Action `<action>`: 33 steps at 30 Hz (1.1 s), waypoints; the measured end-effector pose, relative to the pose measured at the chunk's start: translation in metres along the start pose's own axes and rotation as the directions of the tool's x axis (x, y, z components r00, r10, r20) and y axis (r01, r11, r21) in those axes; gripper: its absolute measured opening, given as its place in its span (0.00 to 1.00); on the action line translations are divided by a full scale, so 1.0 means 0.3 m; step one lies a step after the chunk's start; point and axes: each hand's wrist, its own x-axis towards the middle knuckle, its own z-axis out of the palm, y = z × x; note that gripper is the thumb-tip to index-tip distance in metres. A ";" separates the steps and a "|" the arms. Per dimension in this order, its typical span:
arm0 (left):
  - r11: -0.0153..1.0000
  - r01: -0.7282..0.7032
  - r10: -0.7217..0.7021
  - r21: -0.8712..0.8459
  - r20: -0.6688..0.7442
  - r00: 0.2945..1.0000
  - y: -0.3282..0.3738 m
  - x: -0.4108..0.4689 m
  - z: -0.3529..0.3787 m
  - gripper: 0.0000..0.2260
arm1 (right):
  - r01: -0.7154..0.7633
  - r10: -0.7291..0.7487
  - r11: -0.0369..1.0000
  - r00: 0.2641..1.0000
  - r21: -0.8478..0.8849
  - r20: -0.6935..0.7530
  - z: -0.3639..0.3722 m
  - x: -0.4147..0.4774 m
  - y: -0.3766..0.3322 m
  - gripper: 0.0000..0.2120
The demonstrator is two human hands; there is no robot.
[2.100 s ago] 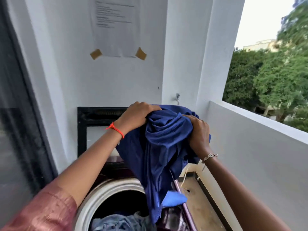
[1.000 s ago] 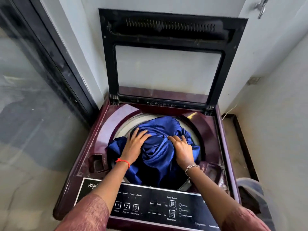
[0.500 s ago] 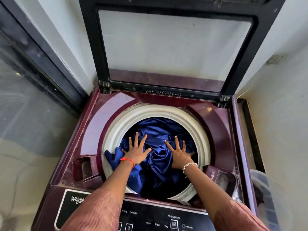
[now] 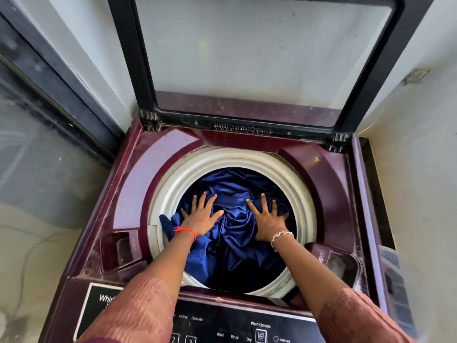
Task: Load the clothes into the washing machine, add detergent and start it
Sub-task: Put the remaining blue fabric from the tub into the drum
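A maroon top-load washing machine (image 4: pixel 138 184) stands below me with its glass lid (image 4: pixel 249 53) raised upright at the back. A dark blue garment (image 4: pixel 235 219) fills the white-rimmed drum (image 4: pixel 178 184); one corner lies over the rim at the left. My left hand (image 4: pixel 201 217) and my right hand (image 4: pixel 268 220) rest flat on the cloth inside the drum, fingers spread, gripping nothing. The black control panel (image 4: pixel 222 325) runs along the front edge, partly hidden by my sleeves.
A detergent pocket (image 4: pixel 121 248) sits at the drum's left and another tray (image 4: pixel 342 264) at its right. A translucent plastic container (image 4: pixel 400 293) stands at the machine's right side. A dark glass door (image 4: pixel 37 120) is on the left, white walls behind and right.
I lowered the blue garment from chest height into the drum. My hands went from gripping it to lying open and flat on it, and the cloth sank deeper inside the rim.
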 end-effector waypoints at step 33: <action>0.449 -0.834 0.804 0.319 0.262 0.533 1.491 -0.458 0.344 0.13 | -0.158 0.728 0.519 0.596 0.840 -0.338 0.267 -1.012 1.014 0.08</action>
